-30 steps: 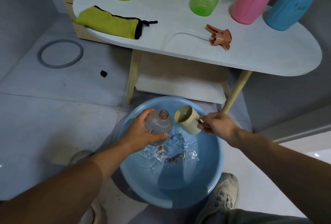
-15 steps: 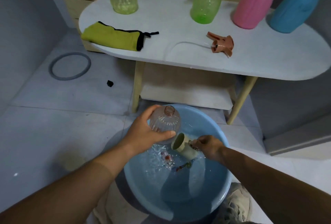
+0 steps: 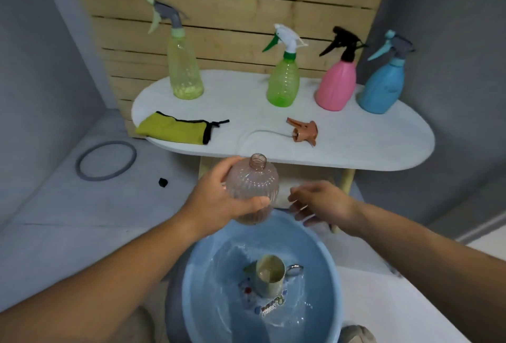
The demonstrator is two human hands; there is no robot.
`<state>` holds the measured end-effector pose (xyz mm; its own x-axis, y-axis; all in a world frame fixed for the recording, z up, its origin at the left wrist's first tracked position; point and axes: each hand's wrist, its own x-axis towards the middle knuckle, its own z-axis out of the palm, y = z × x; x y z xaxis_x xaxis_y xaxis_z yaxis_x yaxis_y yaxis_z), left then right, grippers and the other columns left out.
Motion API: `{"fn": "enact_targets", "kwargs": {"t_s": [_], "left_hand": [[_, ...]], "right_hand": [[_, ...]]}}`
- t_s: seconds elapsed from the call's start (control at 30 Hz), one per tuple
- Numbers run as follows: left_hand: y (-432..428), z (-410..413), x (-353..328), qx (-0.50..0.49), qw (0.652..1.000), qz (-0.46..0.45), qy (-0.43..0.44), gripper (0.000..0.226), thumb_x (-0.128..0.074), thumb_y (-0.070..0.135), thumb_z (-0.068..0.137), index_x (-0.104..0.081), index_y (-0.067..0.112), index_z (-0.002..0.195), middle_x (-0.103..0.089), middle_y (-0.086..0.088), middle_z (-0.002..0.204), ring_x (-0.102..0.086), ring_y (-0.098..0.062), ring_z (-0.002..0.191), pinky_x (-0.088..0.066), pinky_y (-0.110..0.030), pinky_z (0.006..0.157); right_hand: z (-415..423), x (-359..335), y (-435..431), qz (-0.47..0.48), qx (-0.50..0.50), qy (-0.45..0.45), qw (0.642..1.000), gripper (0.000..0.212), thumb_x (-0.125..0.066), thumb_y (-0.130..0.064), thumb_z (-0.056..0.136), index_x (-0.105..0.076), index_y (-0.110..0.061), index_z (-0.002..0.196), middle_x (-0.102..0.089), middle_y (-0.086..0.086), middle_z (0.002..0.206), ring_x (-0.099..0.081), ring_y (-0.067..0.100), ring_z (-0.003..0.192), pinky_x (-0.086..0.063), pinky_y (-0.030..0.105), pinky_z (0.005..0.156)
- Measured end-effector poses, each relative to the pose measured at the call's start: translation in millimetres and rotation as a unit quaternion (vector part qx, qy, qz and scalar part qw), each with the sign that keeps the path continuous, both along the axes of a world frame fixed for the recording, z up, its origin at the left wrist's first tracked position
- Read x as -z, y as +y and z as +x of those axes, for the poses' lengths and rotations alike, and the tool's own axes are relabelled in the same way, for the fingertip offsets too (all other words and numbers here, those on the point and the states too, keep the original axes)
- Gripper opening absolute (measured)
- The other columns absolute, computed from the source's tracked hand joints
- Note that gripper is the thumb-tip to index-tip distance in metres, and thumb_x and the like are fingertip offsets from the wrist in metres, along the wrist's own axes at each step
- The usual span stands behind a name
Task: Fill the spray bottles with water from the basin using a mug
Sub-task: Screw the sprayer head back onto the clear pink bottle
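Above the basin's [image 3: 191, 301] far rim, the left hand [image 3: 216, 200] gripped the bottle [image 3: 253, 183] upright, mouth up; the right hand [image 3: 317, 203] hung open.

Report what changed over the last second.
The right hand let go of the mug, now sitting in the water of the basin, and rose empty. The left hand kept its grip on the uncapped bottle and lifted it toward the table. The sprayer head and cloth there stayed put.

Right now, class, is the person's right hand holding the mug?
No: the mug sits upright in the basin's water, while the right hand hovers open above the basin's far rim, apart from the mug.
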<state>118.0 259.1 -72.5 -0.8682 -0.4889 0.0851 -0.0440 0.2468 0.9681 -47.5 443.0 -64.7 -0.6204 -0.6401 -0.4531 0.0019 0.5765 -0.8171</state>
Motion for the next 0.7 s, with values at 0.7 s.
{"fn": "enact_targets", "kwargs": {"t_s": [0.7], "left_hand": [[-56.6,-64.1,-90.7,-0.087,0.995,-0.004,0.042,0.064,-0.096,0.033,0.055,-0.067,0.03,0.112,-0.078,0.011,0.101,-0.075,-0.008,0.093,-0.062,-0.041,0.091]], "right_hand": [[-97.8,-57.9,-88.8,0.144,0.181,0.263,0.936,0.063,-0.08,-0.063,0.06,-0.049,-0.015,0.084,-0.061,0.003,0.082,-0.061,0.024,0.077,-0.036,0.029,0.05]]}}
